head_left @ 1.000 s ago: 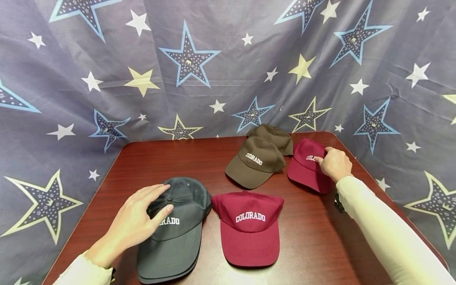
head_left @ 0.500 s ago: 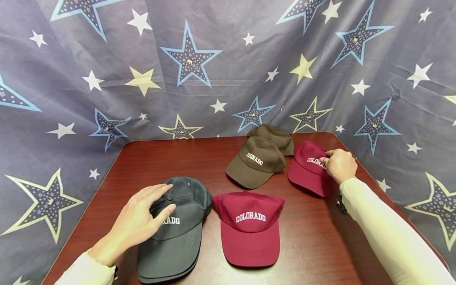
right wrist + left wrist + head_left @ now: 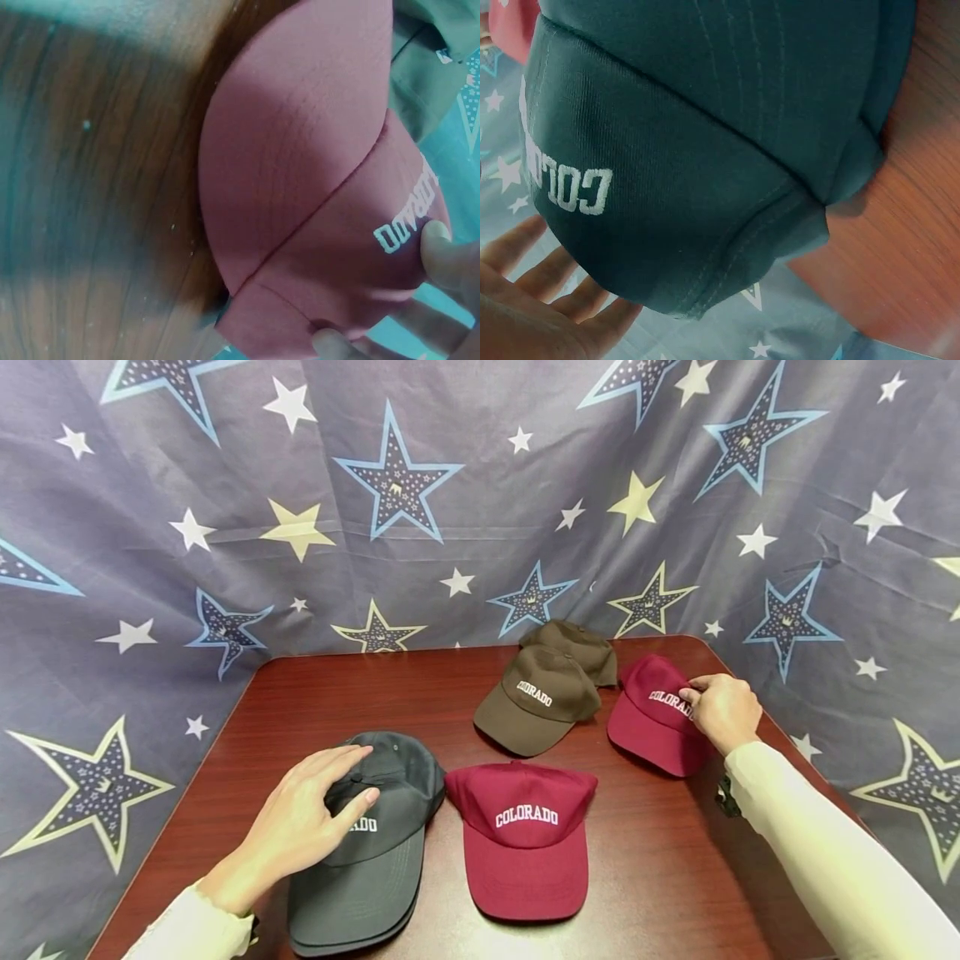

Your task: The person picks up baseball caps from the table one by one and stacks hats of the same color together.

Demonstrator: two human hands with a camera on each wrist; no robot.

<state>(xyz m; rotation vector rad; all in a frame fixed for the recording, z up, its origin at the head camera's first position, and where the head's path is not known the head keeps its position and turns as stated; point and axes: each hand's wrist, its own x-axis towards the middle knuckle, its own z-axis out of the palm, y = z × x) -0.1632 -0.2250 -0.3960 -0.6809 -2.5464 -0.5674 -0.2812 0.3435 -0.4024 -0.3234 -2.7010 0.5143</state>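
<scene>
At the table's right, my right hand (image 3: 726, 712) pinches the side of a maroon cap's crown (image 3: 654, 727). In the right wrist view, the thumb (image 3: 436, 251) presses beside the white lettering, and a fingertip (image 3: 334, 343) shows at the cap's lower edge. My left hand (image 3: 296, 818) lies over the crown of a dark grey cap (image 3: 363, 881), thumb and fingers spread apart. Its fingers (image 3: 544, 274) extend along the crown's edge in the left wrist view; whether they press on it I cannot tell. A second dark brim shows beneath that cap.
Another maroon cap (image 3: 527, 839) lies front centre, touching the dark caps. Two overlapping brown caps (image 3: 536, 702) lie farther back, near the held maroon cap. A star-patterned cloth (image 3: 420, 577) hangs behind the reddish-brown table (image 3: 360, 693).
My right hand has shifted slightly right and toward me, and the maroon cap has moved a little with it, uncovering more lettering. My left hand has edged slightly right over the dark cap.
</scene>
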